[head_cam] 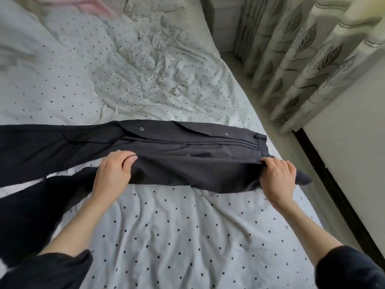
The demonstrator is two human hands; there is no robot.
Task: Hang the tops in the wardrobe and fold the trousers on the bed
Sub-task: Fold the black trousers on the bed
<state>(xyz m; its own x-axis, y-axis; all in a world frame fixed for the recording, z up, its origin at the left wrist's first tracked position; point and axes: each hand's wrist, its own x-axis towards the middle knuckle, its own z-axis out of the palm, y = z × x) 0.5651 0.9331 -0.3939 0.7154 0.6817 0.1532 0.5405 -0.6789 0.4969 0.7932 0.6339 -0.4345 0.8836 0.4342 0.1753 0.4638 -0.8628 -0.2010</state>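
Fingers (127, 161) of both hands pinch soft dark trousers (177, 155) w/ metal eyelets.

One pair of dark trousers (166, 155) lies across the middle of the frame, with two legs running off to the left and two small metal eyelets (141, 128) near its upper edge. Two hands grip it: the left hand (113, 174) at centre left, the right hand (278, 180) at centre right. One pink garment (98, 6) (blurred) sits at the upper left. One bed (166, 236) carries it all. One leaf-patterned curtain (302, 55) hangs at the upper right.
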